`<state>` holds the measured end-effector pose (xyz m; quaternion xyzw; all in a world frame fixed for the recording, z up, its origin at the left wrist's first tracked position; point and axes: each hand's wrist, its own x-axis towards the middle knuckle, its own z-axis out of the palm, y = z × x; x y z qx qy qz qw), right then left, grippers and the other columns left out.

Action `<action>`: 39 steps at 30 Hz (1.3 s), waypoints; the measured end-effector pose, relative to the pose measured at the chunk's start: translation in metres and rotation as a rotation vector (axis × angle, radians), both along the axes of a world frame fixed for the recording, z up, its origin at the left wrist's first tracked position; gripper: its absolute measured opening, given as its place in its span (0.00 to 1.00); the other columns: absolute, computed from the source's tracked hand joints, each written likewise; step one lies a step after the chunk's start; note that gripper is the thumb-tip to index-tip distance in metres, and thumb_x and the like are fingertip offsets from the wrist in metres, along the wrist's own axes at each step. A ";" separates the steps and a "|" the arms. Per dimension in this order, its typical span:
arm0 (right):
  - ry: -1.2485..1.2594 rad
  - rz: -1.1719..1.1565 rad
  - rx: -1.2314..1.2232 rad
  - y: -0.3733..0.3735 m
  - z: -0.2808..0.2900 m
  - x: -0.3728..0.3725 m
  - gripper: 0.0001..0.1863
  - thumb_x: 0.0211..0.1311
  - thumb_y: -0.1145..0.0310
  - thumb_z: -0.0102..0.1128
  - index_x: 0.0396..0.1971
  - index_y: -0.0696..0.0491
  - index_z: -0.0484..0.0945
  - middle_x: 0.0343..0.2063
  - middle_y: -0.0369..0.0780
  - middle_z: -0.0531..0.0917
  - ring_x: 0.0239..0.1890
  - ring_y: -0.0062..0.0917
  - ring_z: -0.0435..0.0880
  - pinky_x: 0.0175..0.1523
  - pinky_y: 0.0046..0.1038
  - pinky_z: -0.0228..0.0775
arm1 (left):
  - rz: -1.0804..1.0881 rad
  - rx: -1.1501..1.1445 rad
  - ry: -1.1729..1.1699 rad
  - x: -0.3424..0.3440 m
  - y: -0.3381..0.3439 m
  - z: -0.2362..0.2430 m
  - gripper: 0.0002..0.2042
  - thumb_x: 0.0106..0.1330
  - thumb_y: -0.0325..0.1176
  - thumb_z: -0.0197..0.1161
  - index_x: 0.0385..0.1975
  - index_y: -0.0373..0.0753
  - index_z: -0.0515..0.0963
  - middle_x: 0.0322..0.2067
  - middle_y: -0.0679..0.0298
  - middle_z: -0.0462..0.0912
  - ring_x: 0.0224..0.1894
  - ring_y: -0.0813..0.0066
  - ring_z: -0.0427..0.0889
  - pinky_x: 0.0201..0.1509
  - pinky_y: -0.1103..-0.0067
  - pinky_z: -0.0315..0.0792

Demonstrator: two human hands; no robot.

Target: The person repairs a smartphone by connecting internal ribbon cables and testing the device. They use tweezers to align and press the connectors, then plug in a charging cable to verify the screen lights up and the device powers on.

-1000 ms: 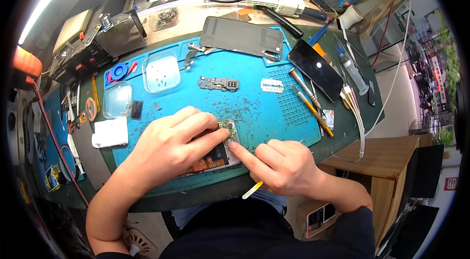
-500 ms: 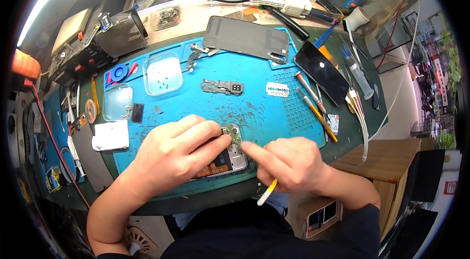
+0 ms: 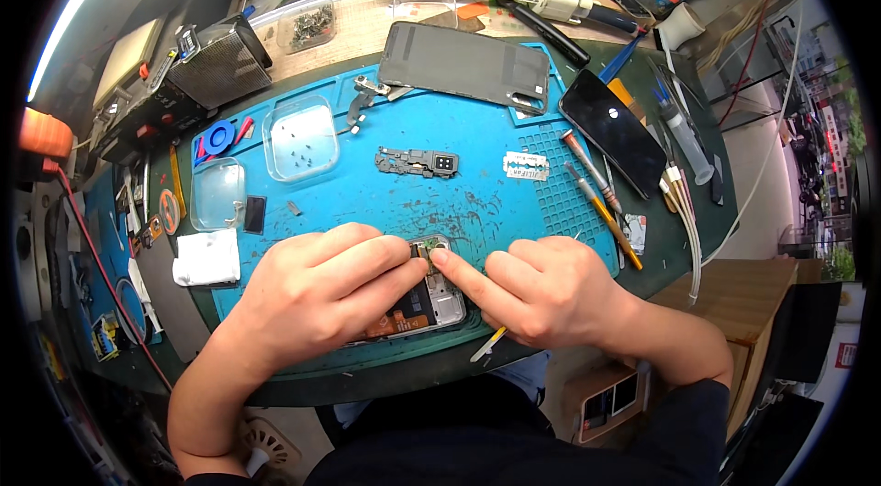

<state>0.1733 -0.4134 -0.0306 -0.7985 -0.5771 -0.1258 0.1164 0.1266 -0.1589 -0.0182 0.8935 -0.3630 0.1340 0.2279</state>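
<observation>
An opened phone (image 3: 447,304) lies on the blue mat near its front edge, with its green circuit board (image 3: 431,247), dark battery and orange-brown flex showing. Over its left part is my left hand (image 3: 321,289), thumb and fingers pinched together at the board's edge; whatever is between them is hidden. My right hand (image 3: 551,289) reaches in from the right, its index fingertip pressing on the board beside the left fingertips. Its other fingers curl round a slim yellow tool (image 3: 500,335) with a pale flat tip pointing toward me. Beyond the phone rests a dark phone inner cover (image 3: 418,163) with a camera opening.
Left are clear plastic boxes, one holding tiny screws (image 3: 301,139), and a white cloth pad (image 3: 206,258). Further back lies a dark screen panel (image 3: 463,67). Right are a razor blade (image 3: 526,166), screwdrivers (image 3: 606,215), a black phone (image 3: 613,133) and a syringe (image 3: 686,146).
My right hand has shifted slightly, and its index fingertip has come left onto the board. The yellow tool's tip has swung up and left. My left hand keeps its pinch.
</observation>
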 end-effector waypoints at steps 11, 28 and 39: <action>0.025 0.060 -0.028 -0.003 0.004 0.007 0.27 0.48 0.69 0.58 0.52 0.55 0.83 0.19 0.31 0.64 0.19 0.16 0.68 0.20 0.20 0.61 | -0.042 0.028 0.004 0.005 0.002 0.002 0.15 0.47 0.27 0.63 0.37 0.36 0.84 0.36 0.65 0.81 0.33 0.72 0.82 0.32 0.78 0.77; 0.089 0.115 0.024 -0.005 0.003 0.014 0.25 0.47 0.68 0.60 0.50 0.49 0.83 0.20 0.30 0.64 0.18 0.16 0.68 0.19 0.21 0.61 | -0.062 0.044 -0.001 0.007 0.003 0.003 0.15 0.47 0.28 0.63 0.36 0.38 0.84 0.37 0.66 0.81 0.34 0.73 0.83 0.30 0.80 0.77; 0.102 0.150 0.058 -0.006 0.000 0.017 0.27 0.44 0.69 0.59 0.50 0.50 0.84 0.18 0.30 0.61 0.17 0.15 0.68 0.19 0.20 0.60 | -0.083 0.070 -0.060 0.009 0.002 0.002 0.14 0.47 0.28 0.63 0.36 0.40 0.84 0.36 0.69 0.82 0.33 0.76 0.83 0.27 0.82 0.74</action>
